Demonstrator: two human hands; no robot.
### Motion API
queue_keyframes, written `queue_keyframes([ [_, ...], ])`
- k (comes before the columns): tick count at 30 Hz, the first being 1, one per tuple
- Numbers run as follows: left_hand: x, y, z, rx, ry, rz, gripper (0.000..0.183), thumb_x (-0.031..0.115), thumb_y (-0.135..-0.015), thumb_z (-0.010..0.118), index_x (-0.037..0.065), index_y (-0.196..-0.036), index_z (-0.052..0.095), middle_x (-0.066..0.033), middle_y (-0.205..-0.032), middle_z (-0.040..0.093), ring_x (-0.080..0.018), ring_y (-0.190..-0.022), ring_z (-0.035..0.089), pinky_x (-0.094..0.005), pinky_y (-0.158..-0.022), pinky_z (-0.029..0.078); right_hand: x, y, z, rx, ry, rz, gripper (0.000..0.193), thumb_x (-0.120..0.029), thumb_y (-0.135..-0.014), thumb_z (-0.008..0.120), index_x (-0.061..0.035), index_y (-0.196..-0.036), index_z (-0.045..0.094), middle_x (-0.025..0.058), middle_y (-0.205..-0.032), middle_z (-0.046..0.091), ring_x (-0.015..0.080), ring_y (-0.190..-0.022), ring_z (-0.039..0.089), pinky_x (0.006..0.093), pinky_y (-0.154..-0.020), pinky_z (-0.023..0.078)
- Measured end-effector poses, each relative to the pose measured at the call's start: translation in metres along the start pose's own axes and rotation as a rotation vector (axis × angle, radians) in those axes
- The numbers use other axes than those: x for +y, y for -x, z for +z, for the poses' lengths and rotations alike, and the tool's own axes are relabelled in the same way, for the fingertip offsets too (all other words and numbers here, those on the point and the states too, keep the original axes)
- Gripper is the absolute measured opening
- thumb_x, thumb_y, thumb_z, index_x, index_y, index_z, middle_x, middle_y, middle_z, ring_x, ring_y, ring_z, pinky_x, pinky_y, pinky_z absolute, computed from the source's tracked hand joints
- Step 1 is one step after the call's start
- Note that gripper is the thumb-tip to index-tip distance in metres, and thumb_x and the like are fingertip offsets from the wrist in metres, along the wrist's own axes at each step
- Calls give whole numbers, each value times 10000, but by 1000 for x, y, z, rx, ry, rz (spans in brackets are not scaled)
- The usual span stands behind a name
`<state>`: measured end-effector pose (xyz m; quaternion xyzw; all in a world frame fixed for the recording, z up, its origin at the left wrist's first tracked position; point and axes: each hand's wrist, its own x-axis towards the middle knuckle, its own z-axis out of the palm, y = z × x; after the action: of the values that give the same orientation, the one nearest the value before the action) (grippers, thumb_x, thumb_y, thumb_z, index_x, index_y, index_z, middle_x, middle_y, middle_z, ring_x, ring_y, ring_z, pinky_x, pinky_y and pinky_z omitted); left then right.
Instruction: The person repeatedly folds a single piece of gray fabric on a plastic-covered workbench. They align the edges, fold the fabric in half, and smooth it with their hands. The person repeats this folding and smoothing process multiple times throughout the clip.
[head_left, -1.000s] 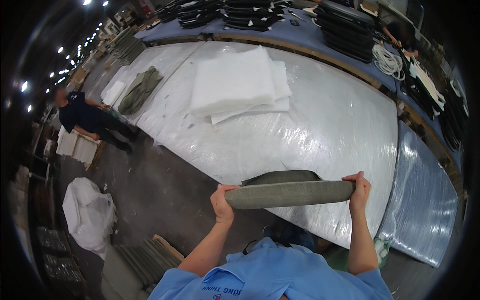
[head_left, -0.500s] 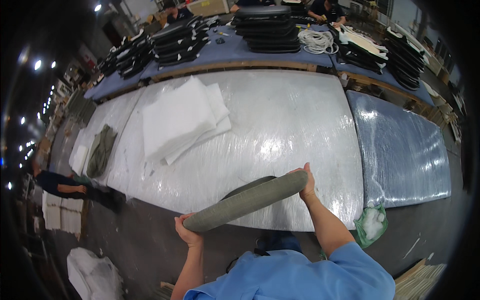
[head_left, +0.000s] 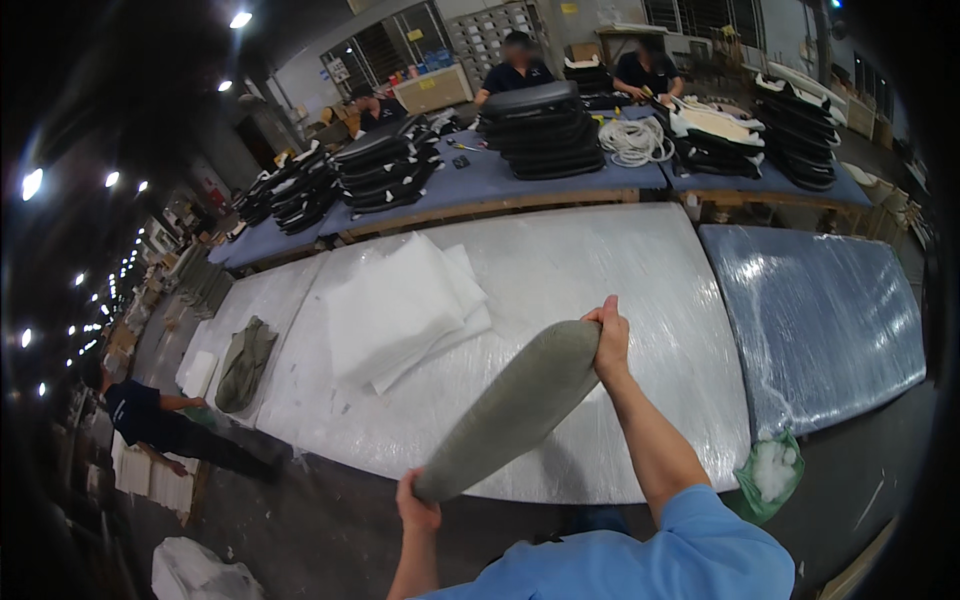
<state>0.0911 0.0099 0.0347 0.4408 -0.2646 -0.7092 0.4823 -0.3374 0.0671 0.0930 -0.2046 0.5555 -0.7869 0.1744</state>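
Observation:
A grey-green fabric cushion (head_left: 515,415) is held up in front of me, tilted, its right end higher and farther from me than its left. My left hand (head_left: 417,503) grips its lower near end. At the upper far end, my right hand (head_left: 611,340) is closed on the edge with the thumb pointing up. Below the cushion lies a large table wrapped in clear plastic film (head_left: 610,260). A stack of white wadding sheets (head_left: 400,315) rests on that table, left of the cushion and apart from it.
Crumpled grey-green fabric (head_left: 245,365) lies at the table's left end, beside a person (head_left: 150,415). A film-wrapped blue-grey table (head_left: 820,315) adjoins on the right, a green bag of white fluff (head_left: 772,475) at its corner. Black padded pieces (head_left: 540,135) and coiled white cord (head_left: 636,142) lie beyond.
The cushion has turned from nearly edge-on to showing more of its broad face, and it slants more steeply. Both hands keep their hold. The view has tilted up, showing more of the far workers.

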Motion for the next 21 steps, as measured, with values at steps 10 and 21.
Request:
queue_keyframes([
  [10, 14, 88, 161, -771, -953, 535, 964, 295, -819, 853, -20, -1570, 336, -247, -1497, 503, -350, -1377, 529, -417, -1126, 432, -41, 38, 43, -471, 346, -691, 388, -269, -1040, 448, -80, -822, 709, 64, -877, 719, 274, -984, 671, 495, -1130, 342],
  [21, -20, 93, 142, -683, -689, 564, 1015, 119, -812, 843, -52, -1593, 218, -230, -1512, 465, -275, -1407, 484, -414, -1164, 390, -61, 115, 55, -936, 438, -675, 221, -259, -924, 617, -134, -1047, 750, 52, -1211, 709, 308, -1255, 614, 535, -1218, 219],
])
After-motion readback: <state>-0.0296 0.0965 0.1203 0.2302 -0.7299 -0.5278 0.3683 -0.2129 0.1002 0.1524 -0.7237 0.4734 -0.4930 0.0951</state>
